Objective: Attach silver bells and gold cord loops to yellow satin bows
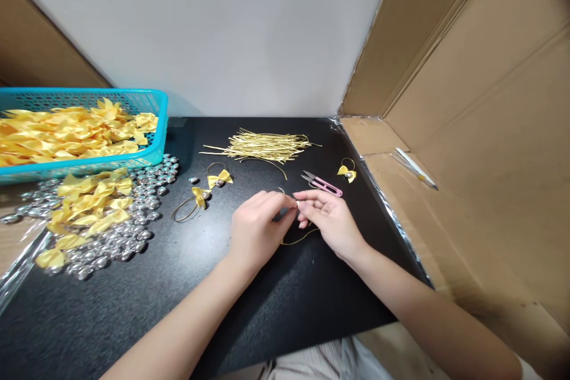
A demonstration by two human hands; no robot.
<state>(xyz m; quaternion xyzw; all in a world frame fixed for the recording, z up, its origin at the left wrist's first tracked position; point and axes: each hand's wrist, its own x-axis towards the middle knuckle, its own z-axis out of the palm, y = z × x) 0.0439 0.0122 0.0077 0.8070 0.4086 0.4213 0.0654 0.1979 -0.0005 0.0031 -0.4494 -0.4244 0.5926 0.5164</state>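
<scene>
My left hand [258, 222] and my right hand [333, 222] meet fingertip to fingertip over the black table. Both are closed in a pinch on a thin gold cord [300, 240], which loops out below the fingers. The exact spot they pinch is mostly covered by the fingertips. Just beyond my right hand lies a pair of pink thread snips [323, 184]. Left of my left hand are two cord loops, each with a yellow bow and a silver bead: one bow [220, 179] farther back, another bow [199, 197] closer.
A turquoise basket [164, 124] of yellow bows stands at left. Silver beads [129, 246] and loose bows [95, 214] lie before it. Gold cords [267, 146] are piled at the back. Another bow loop [347, 174] and a white-handled cutter [416, 167] are right. Cardboard walls [485, 130] flank the table.
</scene>
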